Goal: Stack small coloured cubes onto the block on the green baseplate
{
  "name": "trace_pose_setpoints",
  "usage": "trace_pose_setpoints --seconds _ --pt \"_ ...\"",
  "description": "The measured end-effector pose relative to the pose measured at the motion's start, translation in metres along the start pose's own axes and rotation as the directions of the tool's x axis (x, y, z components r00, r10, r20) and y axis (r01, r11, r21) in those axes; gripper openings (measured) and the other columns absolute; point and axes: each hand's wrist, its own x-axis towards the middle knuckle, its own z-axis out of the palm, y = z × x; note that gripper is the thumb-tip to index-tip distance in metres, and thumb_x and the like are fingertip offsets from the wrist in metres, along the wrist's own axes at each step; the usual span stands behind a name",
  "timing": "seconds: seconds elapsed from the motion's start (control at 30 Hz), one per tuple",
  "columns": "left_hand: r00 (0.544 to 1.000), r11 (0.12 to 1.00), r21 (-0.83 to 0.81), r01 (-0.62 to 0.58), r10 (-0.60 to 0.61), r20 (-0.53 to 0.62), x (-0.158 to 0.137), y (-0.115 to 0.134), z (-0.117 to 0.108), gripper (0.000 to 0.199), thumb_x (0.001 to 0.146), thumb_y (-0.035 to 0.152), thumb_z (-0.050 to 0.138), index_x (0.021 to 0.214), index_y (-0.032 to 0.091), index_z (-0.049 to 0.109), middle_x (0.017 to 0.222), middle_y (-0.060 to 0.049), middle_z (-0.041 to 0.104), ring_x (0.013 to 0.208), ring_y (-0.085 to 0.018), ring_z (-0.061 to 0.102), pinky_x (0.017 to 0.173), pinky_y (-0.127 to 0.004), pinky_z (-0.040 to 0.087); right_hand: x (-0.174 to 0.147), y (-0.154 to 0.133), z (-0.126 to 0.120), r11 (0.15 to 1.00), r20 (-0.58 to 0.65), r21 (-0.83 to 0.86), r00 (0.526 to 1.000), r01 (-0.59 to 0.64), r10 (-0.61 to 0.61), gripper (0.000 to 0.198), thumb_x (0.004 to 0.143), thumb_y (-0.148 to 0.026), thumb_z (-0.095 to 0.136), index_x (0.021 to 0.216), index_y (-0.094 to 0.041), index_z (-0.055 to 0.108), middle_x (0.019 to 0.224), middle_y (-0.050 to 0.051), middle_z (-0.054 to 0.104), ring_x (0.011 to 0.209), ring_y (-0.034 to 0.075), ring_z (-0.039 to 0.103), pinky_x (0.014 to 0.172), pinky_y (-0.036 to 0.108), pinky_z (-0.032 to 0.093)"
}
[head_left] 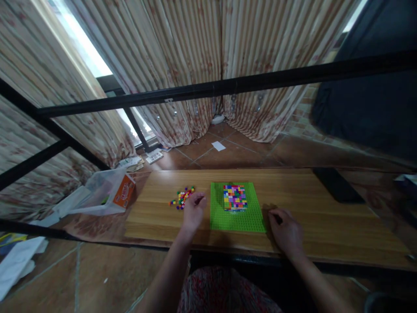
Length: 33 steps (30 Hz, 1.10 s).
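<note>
A green studded baseplate (pixel 216 217) lies on the wooden table, with a block of small multicoloured bricks (pixel 235 198) built up on it. To its left is a loose pile of small coloured bricks (pixel 183 196). Between pile and plate, my left hand (pixel 194 213) is raised with thumb and fingers pinched together. Whatever is in that pinch, if anything, is too small to make out. My right hand (pixel 287 231) rests on the table by the plate's right edge, its fingers curled and closed; their inside is hidden.
A clear plastic box (pixel 104 204) with an orange label stands at the table's left end. On the far right of the tabletop lies a dark flat device (pixel 339 186). A black metal rail (pixel 202 90) crosses in front of the curtains (pixel 176 48). A white paper (pixel 218 146) lies on the tiled floor.
</note>
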Motion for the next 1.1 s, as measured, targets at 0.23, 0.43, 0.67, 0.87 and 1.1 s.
trace_pose_setpoints --seconds 0.23,0.43,0.67,0.87,1.1 --pt "0.971 0.97 0.239 0.056 0.003 -0.24 -0.033 -0.024 -0.083 0.014 0.074 0.025 0.06 0.08 0.016 0.068 0.075 -0.003 0.07 0.073 -0.017 0.065 0.07 -0.027 0.05 -0.001 0.009 0.002 1.0 0.001 -0.006 1.0 0.024 -0.024 0.04 0.09 -0.052 0.044 0.081 -0.02 0.066 0.09 0.013 0.069 0.078 0.027 0.064 0.07 0.038 0.048" --pt "0.961 0.879 0.468 0.092 0.045 -0.274 -0.029 -0.032 -0.096 0.015 0.077 0.015 0.057 0.085 0.017 0.07 0.082 -0.005 0.07 0.073 -0.016 0.063 0.073 -0.027 0.048 -0.002 0.012 0.001 0.999 0.005 -0.037 0.999 0.033 -0.033 0.039 0.088 -0.05 0.046 0.083 -0.018 0.068 0.09 0.013 0.069 0.074 0.025 0.062 0.066 0.038 0.047" --pt "0.974 0.746 0.662 0.068 0.095 -0.207 -0.015 -0.034 -0.083 0.015 0.084 0.017 0.058 0.092 0.017 0.071 0.092 -0.008 0.067 0.077 -0.017 0.062 0.074 -0.028 0.046 -0.001 0.009 -0.001 0.996 0.03 -0.089 1.0 0.0 0.003 0.044 0.088 -0.052 0.043 0.083 -0.017 0.068 0.092 0.014 0.069 0.077 0.027 0.063 0.066 0.038 0.048" --pt "0.981 0.636 0.769 0.062 0.104 -0.165 -0.006 -0.023 -0.078 0.021 0.09 0.02 0.051 0.099 0.02 0.07 0.098 -0.009 0.066 0.085 -0.019 0.064 0.076 -0.028 0.046 0.0 0.007 -0.002 0.997 0.031 -0.082 1.0 0.006 -0.004 0.043 0.087 -0.052 0.043 0.083 -0.017 0.068 0.093 0.014 0.07 0.076 0.026 0.064 0.065 0.037 0.048" --pt "0.995 0.527 0.85 0.024 0.067 -0.07 0.037 -0.009 -0.082 0.029 0.091 0.018 0.048 0.105 0.023 0.072 0.107 -0.01 0.067 0.093 -0.02 0.064 0.08 -0.028 0.047 -0.001 0.008 -0.001 0.995 0.026 -0.097 1.0 -0.002 0.004 0.043 0.087 -0.053 0.043 0.081 -0.018 0.067 0.093 0.014 0.07 0.077 0.027 0.065 0.066 0.038 0.049"
